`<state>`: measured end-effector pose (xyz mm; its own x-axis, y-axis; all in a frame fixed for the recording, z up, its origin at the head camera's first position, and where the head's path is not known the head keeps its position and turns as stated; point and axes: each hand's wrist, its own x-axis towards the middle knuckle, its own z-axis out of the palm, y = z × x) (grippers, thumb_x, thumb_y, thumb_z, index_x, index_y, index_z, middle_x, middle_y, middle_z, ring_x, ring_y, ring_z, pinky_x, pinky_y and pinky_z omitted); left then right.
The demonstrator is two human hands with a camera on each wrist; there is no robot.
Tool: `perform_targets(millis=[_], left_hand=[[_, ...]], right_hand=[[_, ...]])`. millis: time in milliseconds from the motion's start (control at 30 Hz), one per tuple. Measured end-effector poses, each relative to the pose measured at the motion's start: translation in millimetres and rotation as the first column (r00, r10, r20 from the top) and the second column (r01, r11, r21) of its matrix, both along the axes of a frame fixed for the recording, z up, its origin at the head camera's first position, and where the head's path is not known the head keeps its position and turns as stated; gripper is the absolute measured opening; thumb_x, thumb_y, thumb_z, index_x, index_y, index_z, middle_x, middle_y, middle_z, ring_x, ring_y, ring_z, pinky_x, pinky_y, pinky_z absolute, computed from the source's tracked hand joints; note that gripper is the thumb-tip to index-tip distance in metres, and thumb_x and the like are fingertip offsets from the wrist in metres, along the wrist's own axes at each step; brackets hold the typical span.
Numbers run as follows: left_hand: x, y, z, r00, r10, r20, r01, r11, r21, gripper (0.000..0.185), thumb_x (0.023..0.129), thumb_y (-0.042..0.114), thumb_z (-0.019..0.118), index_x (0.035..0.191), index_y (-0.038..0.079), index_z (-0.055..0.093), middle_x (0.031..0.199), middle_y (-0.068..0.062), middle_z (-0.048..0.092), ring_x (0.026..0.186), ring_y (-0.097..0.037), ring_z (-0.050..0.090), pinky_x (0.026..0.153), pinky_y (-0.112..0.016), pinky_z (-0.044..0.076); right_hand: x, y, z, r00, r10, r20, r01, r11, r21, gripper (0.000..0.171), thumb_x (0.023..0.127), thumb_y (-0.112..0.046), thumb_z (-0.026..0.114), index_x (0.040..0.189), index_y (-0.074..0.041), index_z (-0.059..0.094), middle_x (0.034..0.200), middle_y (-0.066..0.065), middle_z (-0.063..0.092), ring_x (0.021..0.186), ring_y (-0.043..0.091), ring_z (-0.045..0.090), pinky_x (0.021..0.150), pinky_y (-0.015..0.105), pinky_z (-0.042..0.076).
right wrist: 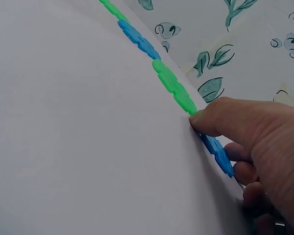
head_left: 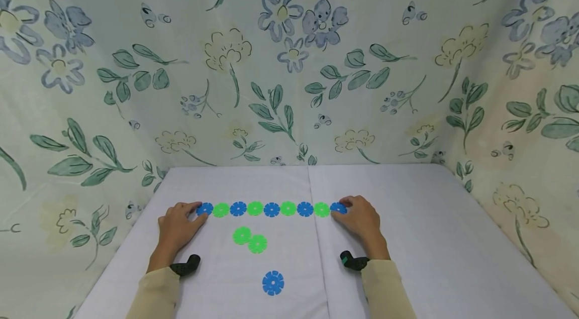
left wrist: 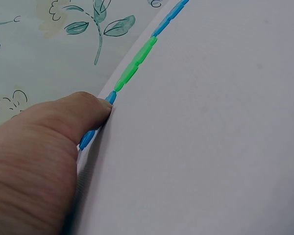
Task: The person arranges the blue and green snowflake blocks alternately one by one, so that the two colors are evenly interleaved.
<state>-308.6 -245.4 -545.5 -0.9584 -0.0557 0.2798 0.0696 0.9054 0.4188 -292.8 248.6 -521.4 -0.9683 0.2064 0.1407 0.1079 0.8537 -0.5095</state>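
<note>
Several flat, notched plastic discs form a straight row in the head view, blue and green by turns, edge to edge, such as a green disc (head_left: 255, 208) in it. At the row's left end, my left hand (head_left: 176, 227) pinches a blue disc (head_left: 205, 209) between thumb and fingers. My right hand (head_left: 363, 219) pinches the blue disc (head_left: 337, 207) at the right end. In the left wrist view the thumb covers part of the left blue disc (left wrist: 87, 140). The right wrist view has the right blue disc (right wrist: 218, 155) under thumb and fingers, beside a green disc (right wrist: 174, 87).
Two loose green discs (head_left: 242, 235) lie touching on the white cloth, between the hands and nearer than the row. Closer still lies a single blue disc (head_left: 273, 283). White cloth (head_left: 452, 248) covers the table, and a floral curtain (head_left: 289, 108) stands behind and at both sides.
</note>
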Motion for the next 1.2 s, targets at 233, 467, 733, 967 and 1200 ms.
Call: perform_targets(millis=[233,467,733,967,1200], left_hand=[[0.6,2,-0.7,1.000,0.004,0.006,-0.004,1.000,0.002,0.052,0.092,0.047,0.067,0.135,0.017,0.064,0.127,-0.020,0.062,0.115,-0.040,0.054,0.083,-0.054,0.033],[0.3,1,0.3,1.000,0.004,0.021,-0.004,1.000,0.003,0.052,0.093,0.045,0.067,0.136,0.017,0.063,0.129,-0.020,0.061,0.116,-0.041,0.053,0.085,-0.055,0.033],[-0.4,1,-0.4,1.000,0.001,0.015,-0.001,1.000,0.010,0.052,0.092,0.047,0.067,0.135,0.018,0.064,0.128,-0.019,0.062,0.116,-0.040,0.053,0.084,-0.054,0.033],[0.8,2,3.1,1.000,0.001,0.017,-0.001,1.000,0.012,0.052,0.092,0.046,0.067,0.136,0.018,0.063,0.129,-0.020,0.061,0.117,-0.040,0.053,0.084,-0.054,0.033],[1.8,1,3.0,1.000,0.001,0.027,-0.002,1.000,0.009,0.053,0.093,0.048,0.066,0.136,0.018,0.063,0.130,-0.020,0.061,0.117,-0.040,0.053,0.084,-0.054,0.033]], right_hand=[[0.5,0,-3.3,1.000,0.003,-0.015,-0.003,1.000,-0.001,0.049,0.078,-0.043,0.081,0.116,-0.014,0.072,0.117,0.012,0.067,0.106,0.032,0.064,0.089,0.051,0.050],[-0.2,3,-2.8,1.000,0.019,-0.009,-0.019,1.000,-0.007,0.051,0.079,-0.045,0.079,0.120,-0.016,0.070,0.115,0.012,0.068,0.104,0.031,0.064,0.087,0.051,0.050],[-1.5,4,-1.7,1.000,0.007,-0.014,-0.007,1.000,-0.028,0.047,0.083,-0.041,0.076,0.122,-0.016,0.069,0.115,0.012,0.068,0.105,0.031,0.063,0.086,0.051,0.050],[-0.5,2,4.3,0.998,-0.008,-0.058,0.006,0.999,-0.041,0.046,0.086,-0.041,0.074,0.124,-0.017,0.067,0.111,0.009,0.066,0.099,0.029,0.059,0.084,0.047,0.049],[-2.4,1,9.4,0.991,-0.035,-0.130,0.021,0.994,-0.111,0.041,0.089,-0.040,0.072,0.125,-0.021,0.067,0.112,0.007,0.066,0.090,0.025,0.056,0.077,0.039,0.045]])
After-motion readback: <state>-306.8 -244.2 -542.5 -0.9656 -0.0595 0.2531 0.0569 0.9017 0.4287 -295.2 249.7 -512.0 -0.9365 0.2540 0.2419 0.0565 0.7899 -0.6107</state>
